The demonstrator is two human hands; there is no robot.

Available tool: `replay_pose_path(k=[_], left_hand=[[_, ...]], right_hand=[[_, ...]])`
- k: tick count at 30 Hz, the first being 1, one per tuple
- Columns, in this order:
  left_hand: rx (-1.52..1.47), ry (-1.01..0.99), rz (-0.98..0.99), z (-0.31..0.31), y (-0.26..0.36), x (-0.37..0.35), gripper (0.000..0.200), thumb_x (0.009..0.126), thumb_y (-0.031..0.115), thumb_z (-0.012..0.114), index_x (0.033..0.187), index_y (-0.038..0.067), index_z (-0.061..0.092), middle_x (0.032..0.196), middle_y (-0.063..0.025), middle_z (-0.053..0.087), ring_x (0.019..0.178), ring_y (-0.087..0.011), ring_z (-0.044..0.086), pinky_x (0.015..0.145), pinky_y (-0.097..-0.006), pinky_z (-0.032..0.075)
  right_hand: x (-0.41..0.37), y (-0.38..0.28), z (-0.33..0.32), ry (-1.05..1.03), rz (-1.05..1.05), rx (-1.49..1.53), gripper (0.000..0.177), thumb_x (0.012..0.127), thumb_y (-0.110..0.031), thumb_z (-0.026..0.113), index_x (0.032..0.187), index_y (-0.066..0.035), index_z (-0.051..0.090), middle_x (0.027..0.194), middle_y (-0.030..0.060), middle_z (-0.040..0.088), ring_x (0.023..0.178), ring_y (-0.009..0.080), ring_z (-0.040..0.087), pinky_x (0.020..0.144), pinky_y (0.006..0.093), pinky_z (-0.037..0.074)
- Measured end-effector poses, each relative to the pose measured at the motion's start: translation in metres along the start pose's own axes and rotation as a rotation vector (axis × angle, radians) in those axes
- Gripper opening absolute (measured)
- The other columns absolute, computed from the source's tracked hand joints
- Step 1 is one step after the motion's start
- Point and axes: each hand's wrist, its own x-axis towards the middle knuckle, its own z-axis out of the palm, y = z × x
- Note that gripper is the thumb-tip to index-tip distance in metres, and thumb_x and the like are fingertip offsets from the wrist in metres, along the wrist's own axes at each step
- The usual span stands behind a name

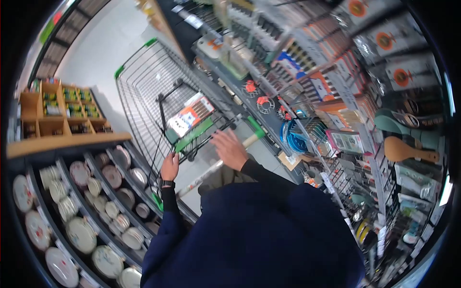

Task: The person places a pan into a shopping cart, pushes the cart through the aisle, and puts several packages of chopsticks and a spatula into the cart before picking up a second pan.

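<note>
A wire shopping cart [144, 91] with green corners stands in front of me, its pale handle bar [200, 176] running close below my hands. My right hand [231, 150] is over the bar, palm down, fingers spread and holding nothing. Nearer the cart's left side is my left hand [169, 168], its fingers stretched forward and a dark band at the wrist. An orange and white printed package [190, 116] lies in the cart, just beyond a green panel [194, 136].
Shelves of plates and bowls [81, 235] line the left, below a wooden display box [62, 113] of small packaged goods. On the right, racks hold hanging kitchenware, including a wooden rice paddle [408, 150] and blue round items [289, 137]. Pale floor [91, 57] stretches ahead.
</note>
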Motion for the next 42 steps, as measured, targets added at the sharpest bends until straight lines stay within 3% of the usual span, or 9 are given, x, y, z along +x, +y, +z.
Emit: replay_pose_path(k=[2,5,15,22,26,32,35,38,42], left_hand=[[0.004,-0.071,-0.095,-0.021,0.011,-0.014,0.048,0.099,0.042,0.046,0.118,0.002,0.063,0.113,-0.0216,0.067,0.106,-0.0376,0.062,0.089,-0.0442,0.049],[-0.008,0.014,-0.014,-0.009,-0.005,-0.019,0.044,0.100,0.040,0.044,0.119,0.006,0.064,0.113,-0.0189,0.067,0.106,-0.0369,0.061,0.090,-0.0445,0.048],[0.034,0.113,-0.021,-0.001,0.008,-0.048,0.037,0.099,0.038,0.044,0.114,0.012,0.065,0.101,-0.0139,0.069,0.095,-0.0348,0.064,0.080,-0.0466,0.051],[-0.019,0.197,-0.072,0.015,0.019,-0.079,0.034,0.095,0.038,0.053,0.113,0.012,0.064,0.104,-0.0110,0.069,0.094,-0.0325,0.065,0.076,-0.0469,0.053],[-0.074,0.251,-0.155,0.021,0.028,-0.094,0.030,0.091,0.033,0.057,0.110,0.011,0.067,0.099,-0.0073,0.070,0.091,-0.0286,0.065,0.075,-0.0427,0.052],[-0.057,0.287,-0.206,0.038,0.036,-0.110,0.028,0.090,0.031,0.060,0.109,0.010,0.066,0.098,-0.0055,0.070,0.091,-0.0280,0.065,0.077,-0.0412,0.051],[-0.105,0.309,-0.270,0.048,0.041,-0.117,0.027,0.088,0.030,0.062,0.108,0.011,0.065,0.096,-0.0060,0.069,0.091,-0.0287,0.064,0.075,-0.0426,0.051],[-0.094,0.339,-0.323,0.057,0.050,-0.124,0.025,0.087,0.028,0.063,0.107,0.013,0.066,0.098,-0.0037,0.071,0.093,-0.0258,0.066,0.076,-0.0399,0.052],[-0.103,0.345,-0.428,0.065,0.064,-0.128,0.023,0.087,0.026,0.063,0.105,0.013,0.067,0.097,-0.0031,0.072,0.094,-0.0234,0.067,0.077,-0.0384,0.052]], right_hand=[[0.003,-0.007,0.004,0.006,0.053,-0.162,0.038,0.084,-0.011,0.058,0.123,-0.008,0.059,0.136,0.0087,0.054,0.136,0.0276,0.042,0.116,0.0536,0.025],[0.008,-0.011,0.009,-0.068,0.063,-0.258,0.042,0.085,-0.015,0.060,0.126,-0.009,0.057,0.137,0.0083,0.052,0.138,0.0263,0.039,0.116,0.0522,0.025],[-0.001,-0.028,0.006,-0.123,0.025,-0.304,0.045,0.085,-0.011,0.059,0.129,-0.009,0.055,0.138,0.0088,0.052,0.137,0.0283,0.041,0.114,0.0482,0.030],[-0.023,-0.038,0.002,-0.152,0.051,-0.288,0.046,0.083,-0.008,0.057,0.129,-0.009,0.056,0.138,0.0097,0.053,0.135,0.0292,0.043,0.113,0.0455,0.032],[-0.036,-0.041,0.000,-0.187,0.078,-0.305,0.046,0.083,-0.007,0.057,0.128,-0.010,0.057,0.139,0.0086,0.052,0.136,0.0282,0.043,0.115,0.0491,0.029],[-0.028,-0.023,0.010,-0.127,0.085,-0.210,0.018,0.091,-0.009,0.056,0.108,-0.007,0.063,0.109,0.0075,0.068,0.110,0.0278,0.061,0.114,0.0525,0.028],[-0.016,-0.009,0.022,-0.242,0.091,-0.039,0.017,0.093,-0.015,0.057,0.106,-0.005,0.062,0.102,0.0115,0.067,0.099,0.0327,0.061,0.110,0.0537,0.032],[-0.009,0.013,0.036,-0.466,0.100,0.071,0.021,0.094,-0.020,0.056,0.108,-0.005,0.062,0.105,0.0132,0.067,0.099,0.0337,0.061,0.106,0.0510,0.037],[0.005,0.049,0.058,-0.617,0.060,0.173,0.029,0.095,-0.026,0.056,0.112,-0.004,0.063,0.109,0.0171,0.067,0.103,0.0364,0.061,0.091,0.0446,0.047]])
